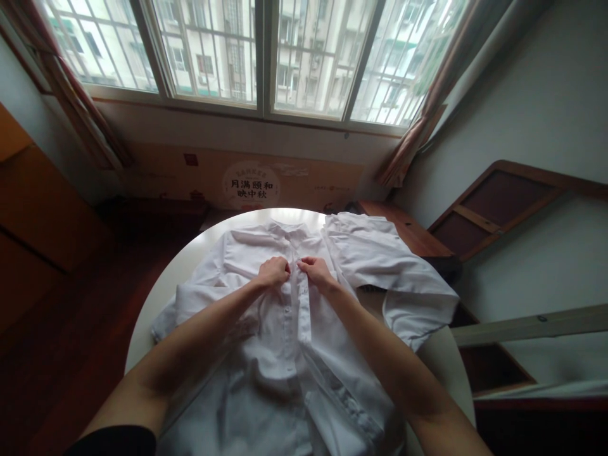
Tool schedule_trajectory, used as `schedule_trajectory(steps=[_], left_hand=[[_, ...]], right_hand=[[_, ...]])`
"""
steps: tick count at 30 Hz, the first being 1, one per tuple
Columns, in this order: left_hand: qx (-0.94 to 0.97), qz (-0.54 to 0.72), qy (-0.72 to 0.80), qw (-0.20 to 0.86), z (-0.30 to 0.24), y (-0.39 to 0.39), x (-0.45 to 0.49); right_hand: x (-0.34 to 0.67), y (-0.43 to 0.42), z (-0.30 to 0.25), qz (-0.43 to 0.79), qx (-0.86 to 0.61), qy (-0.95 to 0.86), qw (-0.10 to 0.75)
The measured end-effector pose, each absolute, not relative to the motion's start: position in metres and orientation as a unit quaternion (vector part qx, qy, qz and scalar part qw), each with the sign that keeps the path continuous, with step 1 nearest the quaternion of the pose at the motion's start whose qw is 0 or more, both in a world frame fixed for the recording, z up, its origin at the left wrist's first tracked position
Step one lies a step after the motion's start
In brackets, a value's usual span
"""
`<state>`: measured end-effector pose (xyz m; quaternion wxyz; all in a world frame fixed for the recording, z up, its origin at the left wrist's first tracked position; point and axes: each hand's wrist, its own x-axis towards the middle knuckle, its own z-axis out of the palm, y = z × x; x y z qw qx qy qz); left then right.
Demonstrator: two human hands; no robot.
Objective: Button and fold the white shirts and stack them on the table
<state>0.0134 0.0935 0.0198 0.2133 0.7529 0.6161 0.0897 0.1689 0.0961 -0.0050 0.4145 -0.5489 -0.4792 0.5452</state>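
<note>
The left hand point(275, 271), fingers curled closed, pinches one front edge of the white shirt point(266, 354) on the table point(159, 291); the right hand point(317, 272), likewise closed, pinches the opposite edge. The shirt lies beneath both, equally near each, its length running near to far, collar point(287, 232) farthest.

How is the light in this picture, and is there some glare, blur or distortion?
Head view: bright window behind a dim room; glare on the table's far edge; floor at left nearly lost in shadow; lower shirt looks soft; window frames lean, suggesting wide-angle distortion.
</note>
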Motion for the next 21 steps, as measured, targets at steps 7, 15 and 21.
schedule_trajectory(steps=[7,15,21], left_hand=[[0.782,0.117,0.517,0.328,0.009,0.096,0.002],[0.781,0.137,0.484,0.370,0.013,0.116,-0.009],[0.719,0.225,0.628,0.196,0.014,0.152,0.003]], right_hand=[[0.174,0.105,-0.010,0.325,-0.657,-0.591,0.337],[0.164,0.110,0.005,0.248,-0.713,-0.601,0.264],[0.169,0.122,-0.005,0.277,-0.720,-0.571,0.281]])
